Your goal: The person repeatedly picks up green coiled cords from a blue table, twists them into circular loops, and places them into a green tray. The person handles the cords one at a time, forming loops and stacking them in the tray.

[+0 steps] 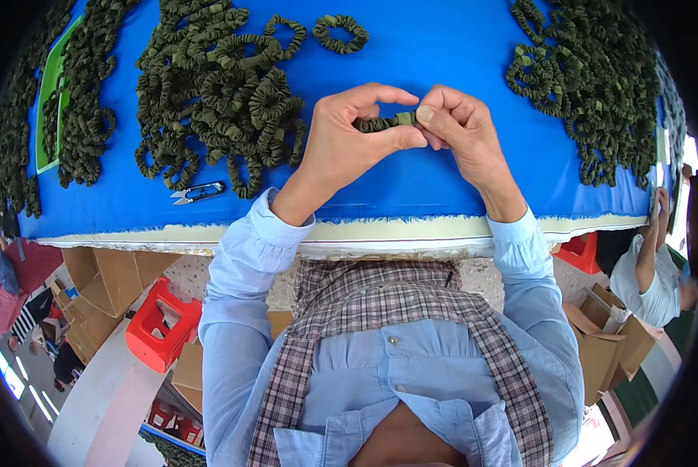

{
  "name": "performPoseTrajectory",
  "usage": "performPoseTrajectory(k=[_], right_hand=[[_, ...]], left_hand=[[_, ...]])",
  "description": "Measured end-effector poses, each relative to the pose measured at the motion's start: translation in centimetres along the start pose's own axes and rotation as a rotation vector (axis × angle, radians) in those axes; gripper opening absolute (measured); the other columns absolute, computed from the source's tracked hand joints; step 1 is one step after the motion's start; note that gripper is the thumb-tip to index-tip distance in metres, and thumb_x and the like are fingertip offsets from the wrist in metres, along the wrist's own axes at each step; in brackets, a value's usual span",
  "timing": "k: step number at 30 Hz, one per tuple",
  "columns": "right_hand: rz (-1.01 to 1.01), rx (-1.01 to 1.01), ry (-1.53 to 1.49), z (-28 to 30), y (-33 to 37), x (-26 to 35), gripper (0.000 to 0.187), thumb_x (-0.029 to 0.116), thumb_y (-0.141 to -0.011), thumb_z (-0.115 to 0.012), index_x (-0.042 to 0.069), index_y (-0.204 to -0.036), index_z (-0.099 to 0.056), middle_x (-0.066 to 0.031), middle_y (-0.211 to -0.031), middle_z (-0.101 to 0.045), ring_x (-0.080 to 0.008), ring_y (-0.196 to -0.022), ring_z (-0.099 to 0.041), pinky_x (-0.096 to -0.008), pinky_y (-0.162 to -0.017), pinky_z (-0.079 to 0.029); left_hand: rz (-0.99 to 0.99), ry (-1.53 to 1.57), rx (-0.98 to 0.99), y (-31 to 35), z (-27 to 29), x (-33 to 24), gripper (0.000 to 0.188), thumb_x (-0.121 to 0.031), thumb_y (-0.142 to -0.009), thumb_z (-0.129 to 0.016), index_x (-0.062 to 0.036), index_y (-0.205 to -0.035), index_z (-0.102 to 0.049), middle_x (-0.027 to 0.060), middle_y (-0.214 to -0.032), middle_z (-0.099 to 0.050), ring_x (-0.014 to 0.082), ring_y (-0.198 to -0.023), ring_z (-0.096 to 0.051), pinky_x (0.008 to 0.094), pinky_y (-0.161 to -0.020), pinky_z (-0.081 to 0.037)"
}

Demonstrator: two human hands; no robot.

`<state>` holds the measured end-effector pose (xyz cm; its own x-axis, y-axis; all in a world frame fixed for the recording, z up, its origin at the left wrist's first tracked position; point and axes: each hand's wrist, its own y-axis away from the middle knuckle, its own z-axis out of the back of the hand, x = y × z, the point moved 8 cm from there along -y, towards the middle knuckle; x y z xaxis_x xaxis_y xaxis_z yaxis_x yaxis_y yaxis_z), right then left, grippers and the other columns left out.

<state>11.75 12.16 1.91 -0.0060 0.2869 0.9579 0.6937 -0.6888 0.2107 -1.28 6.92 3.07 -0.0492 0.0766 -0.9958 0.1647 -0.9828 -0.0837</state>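
My left hand (341,144) and right hand (458,128) pinch one olive gathered elastic band (384,122) between fingertips, above the blue surface (434,47). I judge the short grip could let its ends spring free, dropping it toward the thread snips (199,191).

The little band (380,123) pinched between the left hand (349,140) and the right hand (458,128) is dark green cloth, all crinkly and matt. The piles of green bands (224,101) look like the same bumpy, soft cloth. The table cover (442,54) is bright blue fabric, smooth and flat, with a frayed, fuzzy edge. The small snips (199,191) are shiny metal. The sleeves (240,265) are light blue cloth, soft and a bit wrinkled. The apron (380,300) is checked woven cloth. The stool (162,323) is red plastic, smooth and a little glossy. The boxes (115,276) are brown cardboard, dull and plain.
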Motion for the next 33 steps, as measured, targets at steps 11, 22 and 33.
performPoseTrajectory(k=[11,22,33], right_hand=[[0.037,-0.133,-0.034,2.2,0.0,0.8,0.017,0.013,-0.088,-0.057,0.007,-0.073,-0.055,0.0029,-0.057,-0.047,-0.0039,-0.051,-0.037,-0.0210,-0.050,-0.027],[-0.045,0.104,0.243,-0.9,0.2,0.3,0.021,0.023,-0.091,-0.063,0.002,-0.091,-0.066,0.0011,-0.063,-0.056,-0.0047,-0.054,-0.050,-0.0201,-0.049,-0.036],[0.033,-0.011,0.014,1.0,0.0,0.5,0.020,0.017,-0.092,-0.061,0.002,-0.080,-0.063,0.0017,-0.063,-0.054,-0.0032,-0.055,-0.042,-0.0197,-0.051,-0.030]], left_hand=[[0.053,0.046,-0.005,0.1,1.2,0.6,0.007,0.000,-0.080,-0.071,0.0029,-0.084,-0.065,0.0017,-0.070,-0.064,0.0024,-0.060,-0.055,0.0167,-0.051,-0.040],[0.084,0.209,0.148,0.3,-0.4,1.1,0.011,0.000,-0.087,-0.058,0.0019,-0.097,-0.058,0.0002,-0.078,-0.059,0.0018,-0.066,-0.050,0.0186,-0.056,-0.039],[0.126,0.208,0.093,-0.2,0.5,0.2,0.024,-0.005,-0.080,-0.073,-0.0016,-0.102,-0.063,-0.0055,-0.059,-0.051,0.0011,-0.053,-0.044,0.0188,-0.048,-0.031]])
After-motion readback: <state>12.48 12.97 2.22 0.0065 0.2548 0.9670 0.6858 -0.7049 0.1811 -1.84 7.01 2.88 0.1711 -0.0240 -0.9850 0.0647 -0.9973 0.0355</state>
